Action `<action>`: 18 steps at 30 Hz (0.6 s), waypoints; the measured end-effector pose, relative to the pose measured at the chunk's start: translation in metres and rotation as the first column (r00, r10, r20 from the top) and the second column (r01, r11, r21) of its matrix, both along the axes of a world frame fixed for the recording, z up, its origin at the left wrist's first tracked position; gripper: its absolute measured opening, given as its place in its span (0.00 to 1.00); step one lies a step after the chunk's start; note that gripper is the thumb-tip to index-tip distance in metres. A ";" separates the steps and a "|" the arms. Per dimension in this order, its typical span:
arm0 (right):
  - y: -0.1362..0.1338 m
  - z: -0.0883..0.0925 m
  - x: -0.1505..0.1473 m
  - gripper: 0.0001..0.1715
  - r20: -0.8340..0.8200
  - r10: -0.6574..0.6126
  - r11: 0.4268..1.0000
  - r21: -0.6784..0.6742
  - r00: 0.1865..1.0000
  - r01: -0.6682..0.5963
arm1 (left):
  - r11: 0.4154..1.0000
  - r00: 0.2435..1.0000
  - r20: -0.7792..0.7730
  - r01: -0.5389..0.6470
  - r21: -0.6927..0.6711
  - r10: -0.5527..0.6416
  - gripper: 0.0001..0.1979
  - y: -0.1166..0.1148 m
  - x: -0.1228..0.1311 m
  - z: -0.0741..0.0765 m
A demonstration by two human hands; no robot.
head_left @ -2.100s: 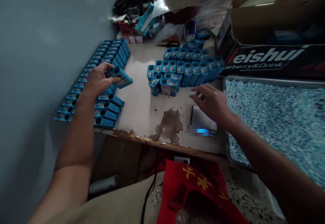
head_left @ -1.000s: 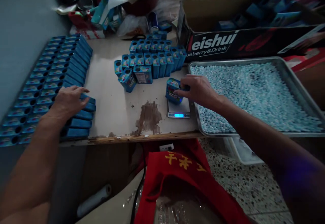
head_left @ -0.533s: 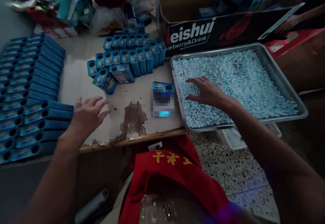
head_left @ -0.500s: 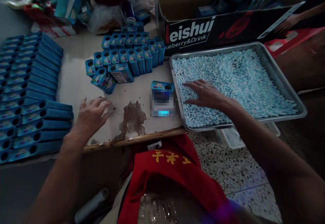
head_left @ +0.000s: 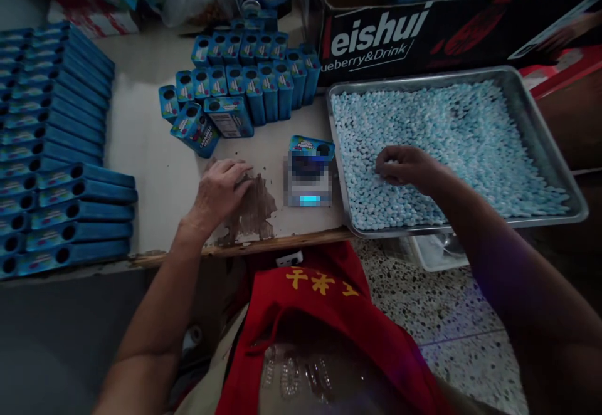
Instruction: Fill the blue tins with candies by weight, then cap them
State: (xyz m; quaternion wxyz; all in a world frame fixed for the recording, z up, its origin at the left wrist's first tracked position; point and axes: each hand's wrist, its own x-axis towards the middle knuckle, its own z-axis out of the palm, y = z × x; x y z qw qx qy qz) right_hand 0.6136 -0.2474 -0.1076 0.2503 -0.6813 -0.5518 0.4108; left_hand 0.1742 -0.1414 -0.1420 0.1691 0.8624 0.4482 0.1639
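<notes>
My right hand [head_left: 411,167] is over the metal tray [head_left: 576,205], its fingers curled together against the small pale blue and white candies [head_left: 489,152]. Whatever is between those fingertips is hidden. On the left, my left hand [head_left: 223,190] hovers low over the table by a brown worn patch [head_left: 256,211], with bent fingers, thumb apart and nothing held. Between the hands, a blue box [head_left: 311,147] with a dark round hole lies on a small device [head_left: 308,183] with a lit cyan display, mostly pixelated. Beyond my left hand, a tilted blue box [head_left: 196,131] stands nearest.
Blue boxes [head_left: 244,83] stand in rows behind. More boxes [head_left: 79,214] are stacked along the left edge. A black carton [head_left: 376,39] rises behind the tray. Another person's hand [head_left: 571,29] shows at the far right. The table's wooden edge [head_left: 282,242] runs in front.
My left hand has moved right, from beside the stacked boxes to the worn patch. My right hand's spread fingers have curled closed over the candies. The view has shifted slightly.
</notes>
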 end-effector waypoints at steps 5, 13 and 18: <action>0.003 -0.001 -0.001 0.10 -0.278 -0.174 0.976 -0.173 0.945 0.129 | 0.995 0.954 0.299 0.037 -0.095 -0.007 0.22 0.006 0.039 0.004; 0.012 0.012 -0.008 0.02 0.018 0.032 0.984 -0.173 0.999 -0.029 | 0.956 0.862 0.505 0.183 -0.229 -0.044 0.30 0.018 0.107 -0.007; 0.017 0.019 -0.017 0.06 0.014 0.056 0.994 -0.098 0.998 -0.055 | 0.961 0.871 0.489 0.173 -0.218 -0.046 0.25 0.004 0.110 -0.005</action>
